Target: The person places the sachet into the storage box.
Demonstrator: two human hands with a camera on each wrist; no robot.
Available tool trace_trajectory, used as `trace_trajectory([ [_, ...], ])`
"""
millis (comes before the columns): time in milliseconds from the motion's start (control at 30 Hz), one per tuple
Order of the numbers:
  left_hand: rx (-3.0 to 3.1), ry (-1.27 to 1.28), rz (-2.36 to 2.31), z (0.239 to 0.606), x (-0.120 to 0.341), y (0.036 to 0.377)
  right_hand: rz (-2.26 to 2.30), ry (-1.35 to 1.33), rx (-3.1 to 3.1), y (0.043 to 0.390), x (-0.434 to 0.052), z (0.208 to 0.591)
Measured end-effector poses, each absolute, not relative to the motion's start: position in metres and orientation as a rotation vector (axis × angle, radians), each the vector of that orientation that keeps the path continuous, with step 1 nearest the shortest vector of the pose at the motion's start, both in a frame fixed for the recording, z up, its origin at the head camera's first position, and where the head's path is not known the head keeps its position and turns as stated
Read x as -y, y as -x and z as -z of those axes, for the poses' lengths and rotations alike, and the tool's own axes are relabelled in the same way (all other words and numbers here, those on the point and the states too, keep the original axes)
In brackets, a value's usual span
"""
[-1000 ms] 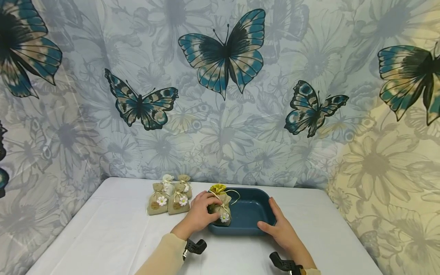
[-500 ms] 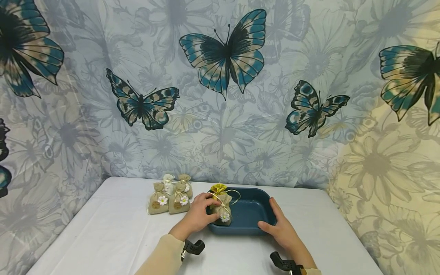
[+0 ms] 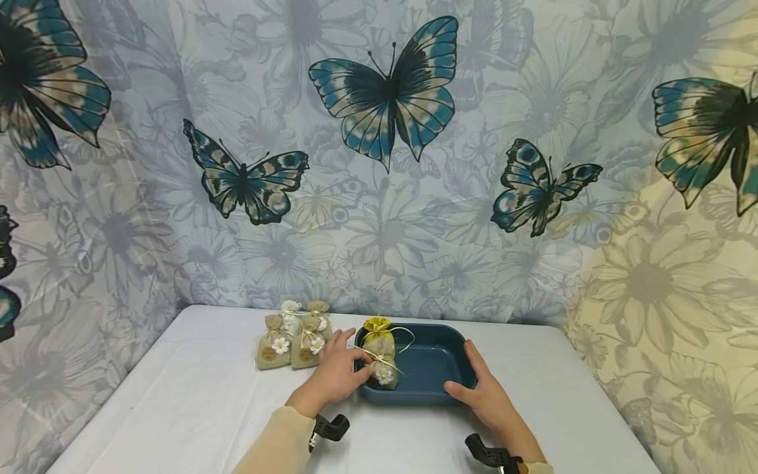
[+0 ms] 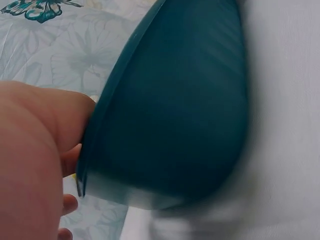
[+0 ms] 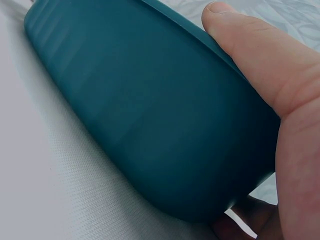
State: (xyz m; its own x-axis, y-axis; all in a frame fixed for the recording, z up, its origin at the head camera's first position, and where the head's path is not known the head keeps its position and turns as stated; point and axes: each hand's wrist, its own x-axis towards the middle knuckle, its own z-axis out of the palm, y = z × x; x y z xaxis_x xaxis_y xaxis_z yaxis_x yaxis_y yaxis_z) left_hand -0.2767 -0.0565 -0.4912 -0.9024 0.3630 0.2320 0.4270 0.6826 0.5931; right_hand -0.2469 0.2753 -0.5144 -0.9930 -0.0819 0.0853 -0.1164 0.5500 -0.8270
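A dark blue, deep rectangular dish (image 3: pixel 426 397) stands on the table. Inside its left end are a beige drawstring sachet (image 3: pixel 382 363) with a white flower and, behind it, a yellow sachet (image 3: pixel 376 325). My left hand (image 3: pixel 334 372) is at the dish's left end, its fingers spread and loosely bent, thumb and index fingertips right at the beige sachet's left side. In the left wrist view its thumb reaches over the rim. My right hand (image 3: pixel 488 392) holds the right front corner; its thumb (image 5: pixel 250 42) lies over the rim, fingers around the end wall.
Several beige sachets with white flowers (image 3: pixel 308 352) stand left of the dish, with a white sachet (image 3: pixel 291 318) at the back among them. A white cloth (image 3: pixel 177 395) covers the table. Behind it hangs a butterfly-patterned fabric (image 3: pixel 391 250).
My left hand has loosened from the beige sachet and shifted slightly left, so more of both sachets shows. The beige sachet has turned a little. The right hand and dish stay put.
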Motion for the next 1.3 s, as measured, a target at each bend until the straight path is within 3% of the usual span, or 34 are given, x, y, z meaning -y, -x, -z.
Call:
trace_trajectory([
  [267, 2.809, 0.676, 0.993, 0.486, 0.06, 0.272, -1.448, -0.194, 2.731, 0.246, -0.276, 0.514],
  [567, 2.681, 0.717, 1.259, 0.49, 0.076, 0.27, -1.447, -0.192, 2.727, 0.246, -0.275, 0.514],
  [867, 2.316, 0.52, 1.426, 0.485, 0.107, 0.275, -1.443, -0.188, 2.73, 0.247, -0.276, 0.514],
  [1300, 2.472, 0.339, 1.451, 0.496, 0.141, 0.276, -1.426, -0.182, 2.737, 0.247, -0.275, 0.515],
])
